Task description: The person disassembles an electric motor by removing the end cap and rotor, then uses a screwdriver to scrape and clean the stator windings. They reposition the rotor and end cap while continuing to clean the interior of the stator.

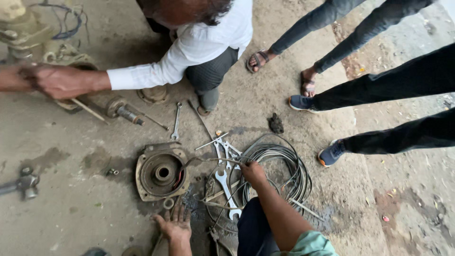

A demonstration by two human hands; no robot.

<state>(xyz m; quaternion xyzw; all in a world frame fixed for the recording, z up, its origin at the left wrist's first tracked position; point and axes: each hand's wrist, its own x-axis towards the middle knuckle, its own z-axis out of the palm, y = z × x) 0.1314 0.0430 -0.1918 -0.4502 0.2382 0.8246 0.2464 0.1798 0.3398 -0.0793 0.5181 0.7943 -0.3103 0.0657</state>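
Note:
My left hand (pixel 175 226) lies flat on the dirty concrete floor, fingers spread, just below a small metal ring (pixel 168 203) and a rusty round motor end cover (pixel 161 171). My right hand (pixel 252 172) reaches forward with its fingers curled down onto a pile of silver spanners (pixel 226 163) and the edge of a grey cable coil (pixel 284 163). A thin wire runs from the cover to this hand. Whether the fingers grip anything is hidden. My dark-trousered knee (pixel 256 227) sits between my arms.
A crouching person in a white shirt (pixel 208 38) reaches left, one hand (pixel 61 80) on a pump part beside another person's arm. A spanner (pixel 176 121), a shaft (pixel 124 111) and a valve (pixel 26 182) lie around. Standing people's legs and feet (pixel 303 102) crowd the right.

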